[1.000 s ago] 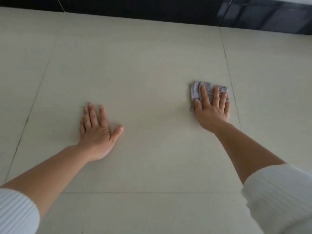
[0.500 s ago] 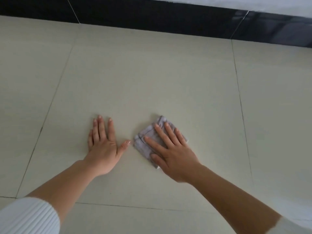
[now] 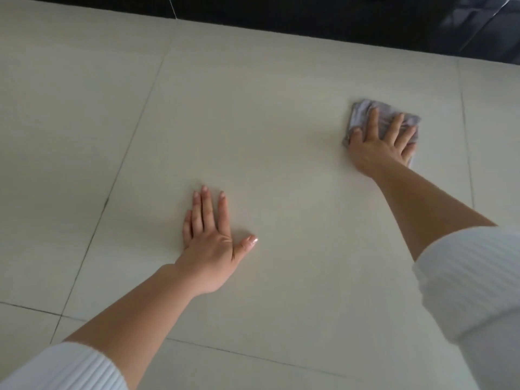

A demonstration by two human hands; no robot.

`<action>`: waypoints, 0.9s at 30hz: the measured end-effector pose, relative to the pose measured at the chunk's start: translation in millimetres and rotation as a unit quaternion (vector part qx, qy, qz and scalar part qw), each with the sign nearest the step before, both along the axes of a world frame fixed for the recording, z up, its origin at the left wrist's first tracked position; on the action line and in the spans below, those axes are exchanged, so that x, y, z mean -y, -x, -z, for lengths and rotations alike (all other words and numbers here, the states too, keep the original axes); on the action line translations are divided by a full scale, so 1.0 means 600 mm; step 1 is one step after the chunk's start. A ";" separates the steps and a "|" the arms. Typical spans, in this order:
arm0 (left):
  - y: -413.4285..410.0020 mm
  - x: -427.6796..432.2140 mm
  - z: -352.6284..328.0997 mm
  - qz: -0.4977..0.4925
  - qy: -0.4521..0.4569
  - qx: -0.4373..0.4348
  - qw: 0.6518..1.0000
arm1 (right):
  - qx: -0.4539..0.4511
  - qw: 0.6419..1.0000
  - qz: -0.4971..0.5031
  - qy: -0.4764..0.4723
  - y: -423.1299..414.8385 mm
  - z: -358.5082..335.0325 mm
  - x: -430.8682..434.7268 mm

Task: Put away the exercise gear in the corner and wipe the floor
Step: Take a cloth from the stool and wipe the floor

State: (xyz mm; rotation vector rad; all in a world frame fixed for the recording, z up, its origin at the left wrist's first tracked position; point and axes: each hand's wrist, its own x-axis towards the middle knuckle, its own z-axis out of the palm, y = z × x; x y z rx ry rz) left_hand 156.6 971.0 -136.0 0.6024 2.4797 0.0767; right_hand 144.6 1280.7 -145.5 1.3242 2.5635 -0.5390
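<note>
A folded grey cloth (image 3: 363, 111) lies on the pale tiled floor (image 3: 253, 122) at the right. My right hand (image 3: 380, 142) presses flat on the cloth with straight, spread fingers, covering most of it. My left hand (image 3: 209, 243) rests flat on the bare floor near the middle, fingers straight, thumb out to the right, holding nothing. Both forearms are bare below white ribbed sleeves. No exercise gear is in view.
A dark glossy skirting band (image 3: 337, 21) runs along the far edge of the floor. Thin dark grout lines (image 3: 121, 161) divide the large tiles, one to the left of my left hand, one just right of the cloth.
My right hand has slid the cloth from beside my left hand out to the right and farther away. My left hand stays planted flat on the floor.
</note>
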 end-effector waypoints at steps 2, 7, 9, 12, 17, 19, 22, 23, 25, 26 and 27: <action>0.002 0.004 0.001 0.001 0.002 0.006 1.000 | -0.005 0.999 -0.040 0.006 0.041 0.001 0.031; 0.003 0.009 0.011 -0.005 -0.003 -0.015 1.000 | -0.037 0.959 -0.281 -0.012 0.093 0.004 0.149; 0.003 0.008 0.011 -0.008 -0.005 -0.015 1.000 | -0.043 0.923 -0.383 -0.021 0.083 0.002 0.187; 0.003 0.008 0.007 -0.016 -0.001 -0.008 1.000 | -0.028 0.858 -0.513 -0.008 0.040 -0.003 0.199; 0.008 0.009 -0.003 -0.019 0.003 0.003 1.000 | -0.011 0.923 -0.384 -0.031 -0.051 -0.003 0.083; 0.010 0.008 -0.006 -0.025 0.002 0.001 1.000 | -0.002 0.969 -0.246 -0.031 -0.088 -0.004 0.018; 0.009 0.006 -0.006 -0.031 0.001 -0.006 1.000 | 0.030 0.995 -0.093 -0.032 -0.132 -0.014 -0.054; 0.007 0.004 -0.006 -0.032 -0.003 -0.005 0.999 | 0.039 0.997 -0.056 -0.029 -0.139 -0.013 -0.063; 0.002 0.004 -0.004 -0.029 -0.004 -0.005 1.000 | 0.039 0.999 0.010 -0.016 -0.130 -0.011 -0.061; 0.001 0.004 -0.002 -0.025 0.000 -0.007 1.000 | 0.035 0.998 0.042 -0.005 -0.116 -0.012 -0.052; 0.001 0.004 -0.002 -0.023 0.005 -0.008 1.000 | 0.032 0.998 0.061 0.006 -0.097 -0.012 -0.040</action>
